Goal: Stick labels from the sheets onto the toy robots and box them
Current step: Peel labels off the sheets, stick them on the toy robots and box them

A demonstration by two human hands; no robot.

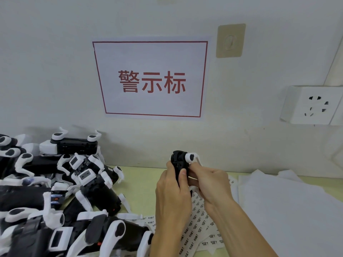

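Two hands hold one toy robot (179, 165) up off the surface, out in front of the wall, a little right of the middle of the view. It is a black body with a white leg joint (192, 157) sticking out at its upper right. The left hand (173, 190) wraps the black body from the left, thumb laid across its front, so that grip is clenched around the toy. The right hand (211, 182) comes in from the right, its fingers curled in against the toy's side just under the white joint, grasping it too; whether a label sits under those fingertips I cannot tell.

Directly beneath the hands and forearms lie label sheets (201, 221), white with rows of small dark printed stickers, flat on the pale green surface (141, 184). To the right of them spreads a stack of plain white paper (289, 210), overlapping at loose angles.

Off to the left a heap of toy robots (55, 191), black bodies with white legs, is piled against the wall and reaches to the bottom edge of the view.

On the wall behind hangs a white sign (151, 78) with a red border and three large red characters. Right of it is a beige adhesive hook pad (230, 40), and lower right a white power socket (315, 104).
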